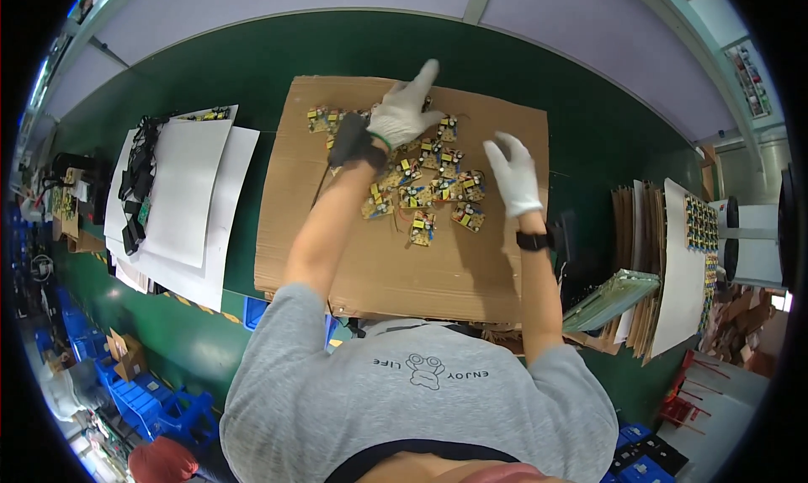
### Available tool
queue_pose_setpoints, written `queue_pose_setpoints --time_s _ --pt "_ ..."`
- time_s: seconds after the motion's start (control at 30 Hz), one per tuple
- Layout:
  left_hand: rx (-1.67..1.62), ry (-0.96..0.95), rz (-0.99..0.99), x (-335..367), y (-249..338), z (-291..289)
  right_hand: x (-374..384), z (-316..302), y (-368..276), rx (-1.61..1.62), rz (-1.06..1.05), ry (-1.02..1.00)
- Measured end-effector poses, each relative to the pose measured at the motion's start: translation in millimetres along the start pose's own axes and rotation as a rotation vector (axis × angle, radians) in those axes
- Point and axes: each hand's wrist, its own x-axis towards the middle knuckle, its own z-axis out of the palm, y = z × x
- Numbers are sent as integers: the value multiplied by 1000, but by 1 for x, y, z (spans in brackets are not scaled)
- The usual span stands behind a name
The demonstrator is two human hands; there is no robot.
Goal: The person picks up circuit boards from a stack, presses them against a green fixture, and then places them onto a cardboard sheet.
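Several small circuit boards (417, 197) with yellow components lie in a loose group on a brown cardboard sheet (379, 273). My left hand (402, 113), in a white knitted glove, reaches over the far boards. Its fingers are stretched apart, with nothing visible in them; the hand and wrist hide some boards beneath. To the right of the group, my right hand (513, 176), gloved too, hovers over bare cardboard with thumb and fingers apart, holding nothing. A dark band circles each wrist.
The cardboard lies on a green table (244, 92). On the left, black cables (139, 176) rest on stacked white sheets (189, 197). At right stand upright cardboard sheets (627, 230), a tilted greenish panel (610, 302) and more boards (700, 222). Blue stools (185, 416) are lower left.
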Motion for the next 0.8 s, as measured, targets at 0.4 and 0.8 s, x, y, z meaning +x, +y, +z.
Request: queue_pose_setpoints --time_s 0.4,0.8 --pt "338 195 87 -4 -23 14 -172 -114 29 406 633 202" --pt "660 61 -160 -13 -6 -7 -249 -221 19 138 511 142"
